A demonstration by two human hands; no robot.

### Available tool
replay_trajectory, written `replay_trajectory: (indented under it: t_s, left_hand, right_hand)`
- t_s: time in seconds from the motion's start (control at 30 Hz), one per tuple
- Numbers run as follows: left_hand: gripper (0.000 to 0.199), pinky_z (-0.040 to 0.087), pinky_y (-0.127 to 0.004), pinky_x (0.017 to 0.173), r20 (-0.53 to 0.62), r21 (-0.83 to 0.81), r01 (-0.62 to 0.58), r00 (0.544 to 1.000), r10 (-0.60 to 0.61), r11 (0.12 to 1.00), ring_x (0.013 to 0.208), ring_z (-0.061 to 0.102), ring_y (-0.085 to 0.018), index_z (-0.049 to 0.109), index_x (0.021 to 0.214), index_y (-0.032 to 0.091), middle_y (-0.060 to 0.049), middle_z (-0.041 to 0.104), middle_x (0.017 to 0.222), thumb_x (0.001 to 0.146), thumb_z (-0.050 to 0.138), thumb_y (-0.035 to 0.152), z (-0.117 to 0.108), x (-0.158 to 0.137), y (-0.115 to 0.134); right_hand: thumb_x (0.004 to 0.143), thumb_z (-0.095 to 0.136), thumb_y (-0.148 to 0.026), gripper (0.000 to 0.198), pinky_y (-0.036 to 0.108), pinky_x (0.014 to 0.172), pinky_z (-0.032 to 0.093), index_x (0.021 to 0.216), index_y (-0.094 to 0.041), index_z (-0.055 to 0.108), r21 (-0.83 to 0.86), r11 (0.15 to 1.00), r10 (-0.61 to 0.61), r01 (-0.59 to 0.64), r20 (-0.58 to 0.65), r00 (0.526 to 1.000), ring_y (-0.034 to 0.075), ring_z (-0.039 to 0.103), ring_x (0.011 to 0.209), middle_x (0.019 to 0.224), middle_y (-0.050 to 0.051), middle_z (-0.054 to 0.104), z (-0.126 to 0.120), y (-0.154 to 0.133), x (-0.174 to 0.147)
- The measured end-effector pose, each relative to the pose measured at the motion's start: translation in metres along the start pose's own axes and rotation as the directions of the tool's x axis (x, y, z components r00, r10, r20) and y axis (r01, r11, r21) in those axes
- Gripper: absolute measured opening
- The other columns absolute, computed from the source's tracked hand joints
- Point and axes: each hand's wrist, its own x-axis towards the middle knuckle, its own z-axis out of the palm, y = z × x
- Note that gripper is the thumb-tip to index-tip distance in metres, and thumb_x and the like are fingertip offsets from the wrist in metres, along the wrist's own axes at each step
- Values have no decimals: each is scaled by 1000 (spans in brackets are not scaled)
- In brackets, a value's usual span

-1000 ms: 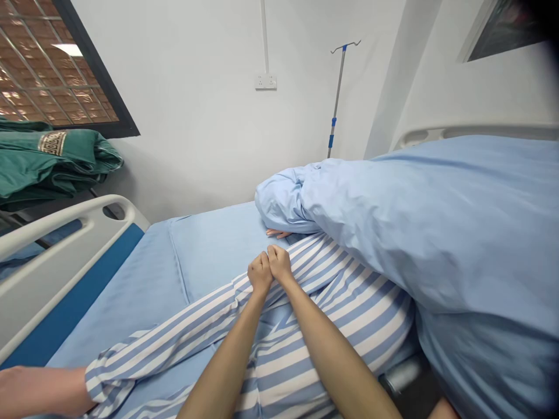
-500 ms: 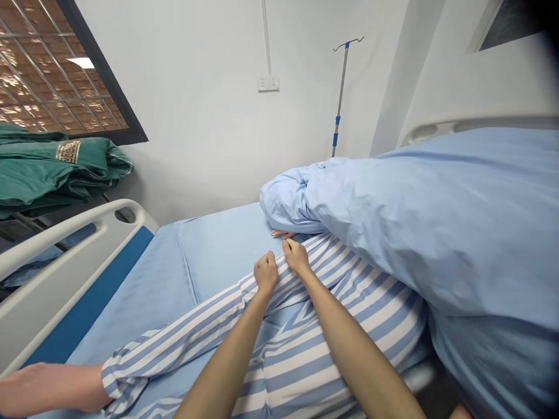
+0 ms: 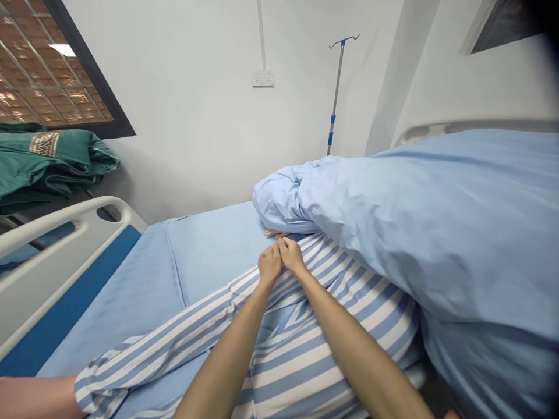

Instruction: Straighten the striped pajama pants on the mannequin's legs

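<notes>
- Fingers [image 3: 285,247] curl; whether they grip trousers [image 3: 288,361], I cannot tell.
- Trousers, on the bed [image 3: 213,244], clothe a leg [image 3: 37,397] toward eight o'clock.
- Left hand [image 3: 270,266] and right hand [image 3: 291,256] touch, arms [image 3: 229,364] extended toward twelve.

The left hand [image 3: 269,263] is now against the right hand [image 3: 290,254], where half a second ago a gap parts the two. The left is the one that has shifted more, moving along the striped trouser leg [image 3: 244,291] toward the right. A second ago the hands also touch, but as a pair they now sit slightly farther up the leg, nearer the blanket [image 3: 393,215]. The view has swung a little right since half a second ago: more of the bare foot [image 3: 37,397] is cut off at the left edge, and less of the window [image 3: 48,75] shows.
</notes>
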Motion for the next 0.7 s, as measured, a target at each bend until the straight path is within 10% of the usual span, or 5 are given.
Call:
replay_trajectory:
  t_s: [0.2,0.47,0.7]
  left_hand:
    - [45,29,-23,60,-4,53,1,1000,0,999,65,48,-13,54,63,18,-4,61,71,82,18,37,-1,-3,-4]
    - [45,32,-22,61,78,-74,18,997,-12,997,63,46,-11,50,57,17,-3,56,62,80,17,38,-7,-7,-7]
    - [40,34,-20,56,384,-108,101,922,-52,989,49,43,-8,44,43,16,2,44,43,74,29,36,-144,-84,-68]
  right_hand:
    - [81,28,-31,36,19,59,31,73,-16,59,14,988,-157,156,50,986,12,51,65,71,3,62,-25,-8,24]
    - [80,28,-36,39,24,50,22,73,-18,62,-345,939,14,1,41,999,14,50,59,71,7,62,-5,23,20]
    - [80,28,-39,40,26,51,23,77,-19,62,-511,859,26,25,92,995,18,52,61,70,10,62,0,19,12]
